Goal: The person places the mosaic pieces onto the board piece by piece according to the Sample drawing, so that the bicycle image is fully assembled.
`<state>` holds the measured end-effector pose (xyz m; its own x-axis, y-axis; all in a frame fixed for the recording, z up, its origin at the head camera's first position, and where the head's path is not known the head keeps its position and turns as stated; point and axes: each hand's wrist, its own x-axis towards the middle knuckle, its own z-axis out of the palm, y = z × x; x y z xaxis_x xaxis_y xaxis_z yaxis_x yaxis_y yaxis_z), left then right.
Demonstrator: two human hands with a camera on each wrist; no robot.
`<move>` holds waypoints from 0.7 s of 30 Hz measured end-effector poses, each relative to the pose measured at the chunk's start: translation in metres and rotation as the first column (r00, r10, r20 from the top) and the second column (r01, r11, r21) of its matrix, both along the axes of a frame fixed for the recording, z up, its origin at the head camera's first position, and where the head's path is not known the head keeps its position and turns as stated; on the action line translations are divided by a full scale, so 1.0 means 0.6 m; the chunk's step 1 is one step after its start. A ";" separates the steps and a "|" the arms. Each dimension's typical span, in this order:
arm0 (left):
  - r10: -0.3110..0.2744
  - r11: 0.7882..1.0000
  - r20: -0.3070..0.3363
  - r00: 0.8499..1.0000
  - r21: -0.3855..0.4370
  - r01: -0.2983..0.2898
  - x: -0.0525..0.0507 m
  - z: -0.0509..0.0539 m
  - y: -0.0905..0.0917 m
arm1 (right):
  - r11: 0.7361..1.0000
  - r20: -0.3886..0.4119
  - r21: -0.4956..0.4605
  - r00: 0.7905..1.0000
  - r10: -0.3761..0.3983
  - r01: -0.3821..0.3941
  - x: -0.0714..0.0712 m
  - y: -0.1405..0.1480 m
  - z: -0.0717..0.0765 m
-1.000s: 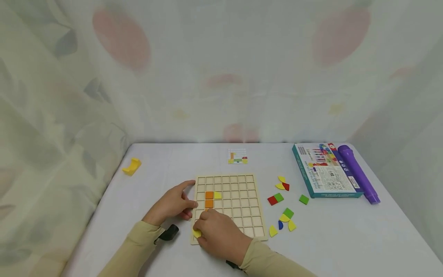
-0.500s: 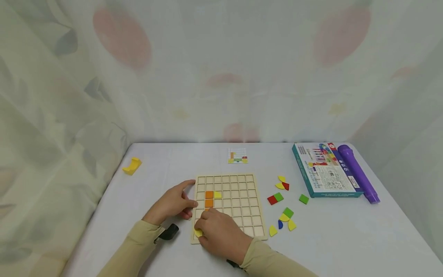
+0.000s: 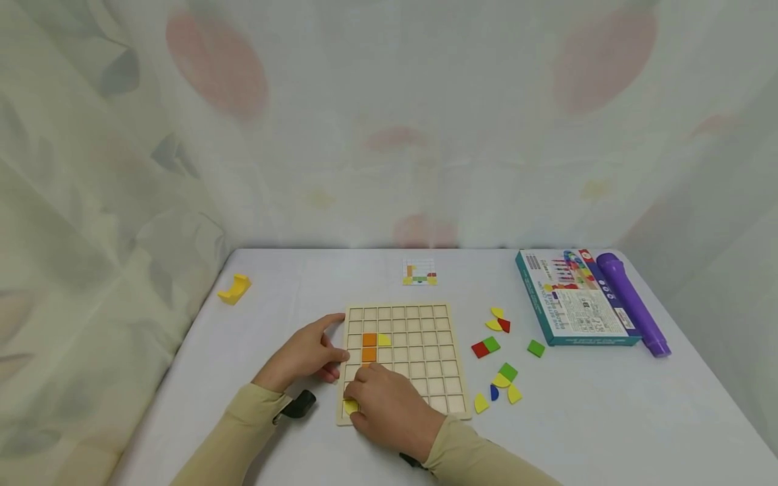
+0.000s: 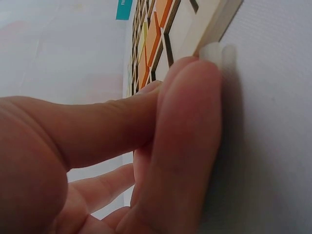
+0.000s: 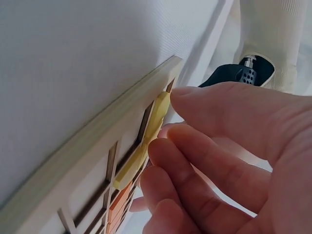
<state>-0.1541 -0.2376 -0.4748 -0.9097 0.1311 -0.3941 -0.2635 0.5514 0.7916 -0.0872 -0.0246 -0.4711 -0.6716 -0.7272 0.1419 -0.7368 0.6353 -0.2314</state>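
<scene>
A wooden grid board [image 3: 457,378] lies on the table, holding orange squares [image 3: 369,354] and a yellow piece [image 3: 384,339]. My left hand [image 3: 306,354] rests along its left side, index finger stretched to the upper left edge and thumb touching the rim; lower fingers are bent beside it. At the lower left corner, my right hand [image 3: 395,412] pinches a yellow quarter-like piece [image 3: 350,406] between thumb and fingers. In the right wrist view, that yellow piece [image 5: 158,114] lies at the board's corner, against another yellow piece [image 5: 127,174]. My right hand hides several cells.
Loose red, green, yellow and blue pieces [image 3: 508,371] lie right of the board. Behind it is a small pattern card [image 3: 419,272]. A boxed set [image 3: 577,297] and a purple tube [image 3: 632,304] are at the back right, a yellow curved block [image 3: 234,289] at the back left.
The yellow piece in my right hand has shifted slightly right, into the corner cell area. My left hand has kept its place at the board's side.
</scene>
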 end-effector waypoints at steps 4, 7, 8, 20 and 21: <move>-0.003 1.000 0.001 1.000 -0.001 0.003 0.000 0.001 0.000 | 1.000 0.000 0.003 1.000 0.002 -0.002 0.000 -0.002 -0.002; -0.007 1.000 0.001 1.000 -0.005 0.007 -0.001 0.000 -0.001 | 1.000 0.000 0.005 1.000 -0.003 0.003 0.000 -0.003 -0.004; -0.005 1.000 0.003 1.000 -0.004 0.005 -0.001 0.000 0.000 | 1.000 -0.002 0.005 1.000 -0.005 0.005 0.000 -0.003 -0.004; 0.004 1.000 0.012 1.000 -0.011 -0.004 -0.004 -0.001 0.001 | 0.999 0.006 0.021 0.999 -0.041 0.041 0.002 -0.005 -0.005; 0.000 1.000 0.012 1.000 -0.015 0.000 -0.004 0.000 0.001 | 0.999 0.005 0.022 0.999 -0.045 0.045 0.002 -0.006 -0.005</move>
<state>-0.1563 -0.2373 -0.4750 -0.9050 0.1249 -0.4066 -0.2729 0.5629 0.7802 -0.0858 -0.0281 -0.4741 -0.7045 -0.6991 0.1221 -0.7060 0.6728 -0.2210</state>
